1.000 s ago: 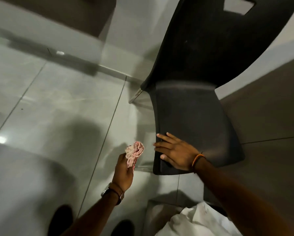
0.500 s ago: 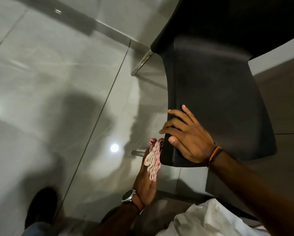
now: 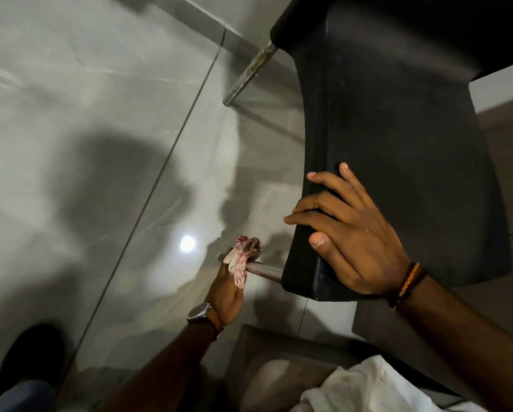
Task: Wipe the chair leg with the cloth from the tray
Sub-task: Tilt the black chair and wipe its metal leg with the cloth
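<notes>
A black chair (image 3: 398, 129) stands on the tiled floor, seen from above. Its near metal leg (image 3: 265, 270) sticks out from under the seat's front left corner. My left hand (image 3: 227, 288), with a watch on the wrist, holds a bunched pink and white cloth (image 3: 242, 258) wrapped against that leg. My right hand (image 3: 350, 233) grips the seat's front left edge, thumb on the rim and fingers spread on top. A second metal leg (image 3: 251, 74) shows farther back.
Glossy grey floor tiles (image 3: 100, 144) lie to the left, with a lamp's reflection (image 3: 187, 243). My dark shoe (image 3: 26, 358) is at the bottom left. White fabric (image 3: 368, 388) lies at the bottom right, next to a dark block (image 3: 294, 343).
The view has dropped closer to the chair. My left hand has moved the cloth down and right from the air beside the seat onto the near leg. My right hand stays on the seat edge.
</notes>
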